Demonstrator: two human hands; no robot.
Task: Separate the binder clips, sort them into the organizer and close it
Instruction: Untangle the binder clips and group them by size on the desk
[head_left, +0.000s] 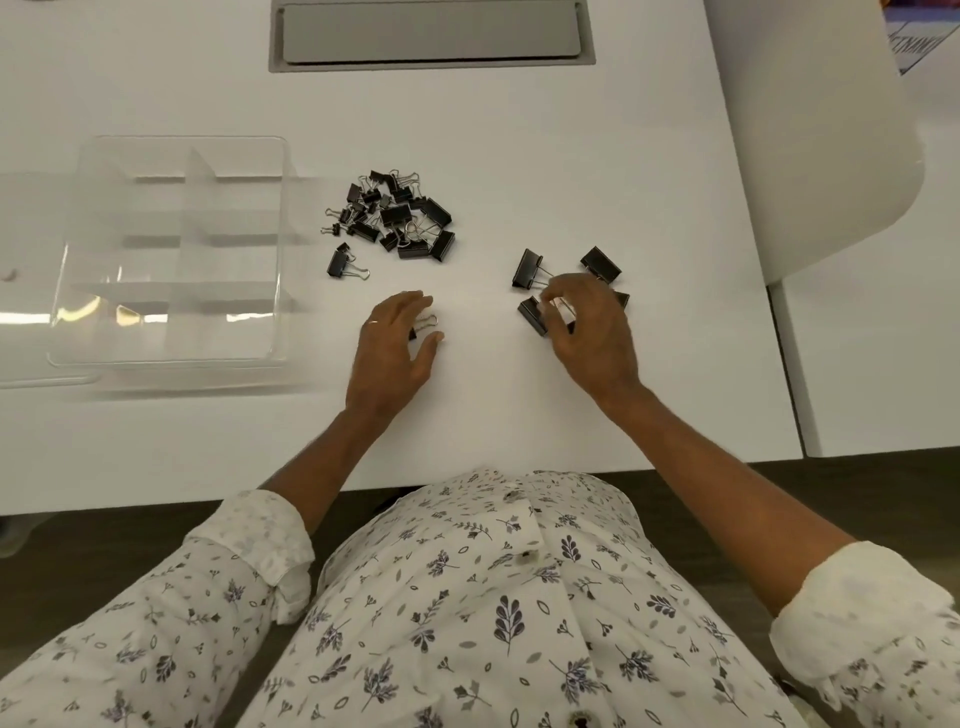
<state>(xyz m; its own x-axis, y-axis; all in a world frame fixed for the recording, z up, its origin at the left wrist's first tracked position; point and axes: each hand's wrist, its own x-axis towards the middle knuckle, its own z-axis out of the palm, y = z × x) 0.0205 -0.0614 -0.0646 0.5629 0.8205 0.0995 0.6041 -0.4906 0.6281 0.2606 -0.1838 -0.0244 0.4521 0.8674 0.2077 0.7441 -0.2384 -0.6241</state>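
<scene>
A heap of black binder clips (397, 215) of mixed sizes lies on the white table, with one stray clip (343, 262) at its lower left. The clear plastic organizer (171, 249) with empty compartments stands to the left, lid open. To the right lies a group of large clips (529, 269). My right hand (589, 327) pinches one large clip (535, 316) from that group. My left hand (397, 345) hovers over a small clip (423, 325); its fingers are loosely spread and partly hide the clip.
A grey recessed cable hatch (431, 34) sits at the table's far edge. A white chair back (810, 130) stands at the right, beside a second white table (872, 338). The organizer's lid (31, 270) lies flat to the far left.
</scene>
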